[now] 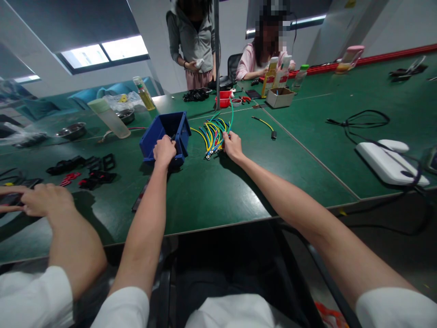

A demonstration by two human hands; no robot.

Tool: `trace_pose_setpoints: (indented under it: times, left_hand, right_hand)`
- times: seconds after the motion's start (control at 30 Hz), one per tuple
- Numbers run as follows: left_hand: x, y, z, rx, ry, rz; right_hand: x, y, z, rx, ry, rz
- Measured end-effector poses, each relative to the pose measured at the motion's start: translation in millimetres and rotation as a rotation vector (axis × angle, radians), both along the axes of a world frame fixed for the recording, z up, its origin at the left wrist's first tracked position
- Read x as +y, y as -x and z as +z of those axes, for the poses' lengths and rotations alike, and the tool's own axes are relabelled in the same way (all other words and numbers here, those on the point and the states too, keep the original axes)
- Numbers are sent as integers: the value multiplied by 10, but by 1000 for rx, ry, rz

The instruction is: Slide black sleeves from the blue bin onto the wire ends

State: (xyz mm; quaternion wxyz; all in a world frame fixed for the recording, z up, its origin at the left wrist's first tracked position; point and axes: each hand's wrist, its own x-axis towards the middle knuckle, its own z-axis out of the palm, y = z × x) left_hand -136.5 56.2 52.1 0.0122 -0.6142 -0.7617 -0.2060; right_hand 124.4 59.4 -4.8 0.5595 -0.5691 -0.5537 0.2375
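My left hand (165,150) reaches over the near wall of a blue plastic bin (149,140), its fingers curled inside. Something dark shows at the fingertips, but I cannot make out what it is. On the green table, my right hand (233,145) is closed at the right side of a bundle of wires (212,134). These are yellow, green and blue, with ring terminals at their near ends. A green wire (232,116) rises from between the right fingers. Apart to the right lies a single yellow-green wire (264,122) with a black block on its end.
At left, another person's hands (48,199) work near black and red parts (97,175). A metal pole (217,54) stands behind the wires, beside a red tray (223,99) and a cardboard box (280,97). A white device (389,161) with black cables lies right. Two people are across the table.
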Motion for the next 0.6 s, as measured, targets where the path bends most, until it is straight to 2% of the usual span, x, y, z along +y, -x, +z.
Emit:
trace_pose_setpoints:
  times: [0.17,0.4,0.5,0.6]
  left_hand:
    - [-6,-29,1,-4,-58,-21]
    - [-84,-78,36,-74,-251,-67]
    - [-166,-149,94,-218,-457,-64]
    - [-233,-255,147,-527,-634,-35]
  right_hand:
    - [6,-3,-4,-7,14,-10]
    - [28,-15,-40,4,16,-11]
    - [39,-28,-44,19,11,-15]
    - [51,-52,-38,24,7,-30]
